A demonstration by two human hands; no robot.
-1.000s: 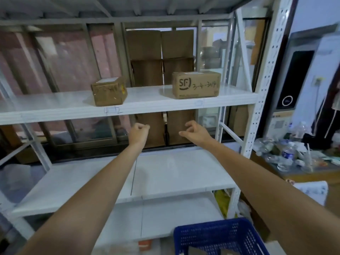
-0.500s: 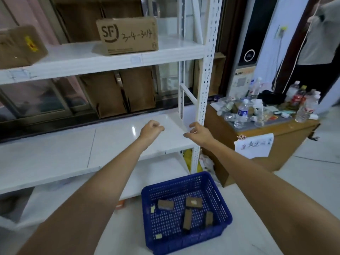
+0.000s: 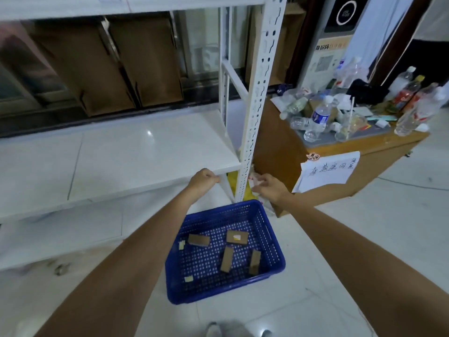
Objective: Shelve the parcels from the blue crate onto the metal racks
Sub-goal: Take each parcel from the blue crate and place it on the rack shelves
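A blue plastic crate point(image 3: 275, 242) sits on the white floor in front of the rack. Several small brown parcels lie flat in it, among them one at the back left point(image 3: 198, 240), one with a pale label point(image 3: 237, 237) and one at the front point(image 3: 227, 259). My left hand point(image 3: 203, 181) is a closed fist holding nothing, above the crate's far rim by the edge of the white metal rack's shelf point(image 3: 145, 152). My right hand point(image 3: 270, 188) hovers beside the rack's upright post point(image 3: 255, 105), fingers loosely bent and apart, holding nothing.
A wooden desk point(image 3: 379, 152) to the right carries several plastic bottles point(image 3: 318, 116) and clutter, with a handwritten paper sign point(image 3: 325, 172) on its front. Brown cardboard sheets point(image 3: 145, 62) lean behind the rack. A lower shelf point(image 3: 60, 232) lies left of the crate. My shoes show at the bottom edge.
The view has tilted down from the upper shelf and its two boxes to the crate. Both hands have come down and now hang just above the crate's far rim.
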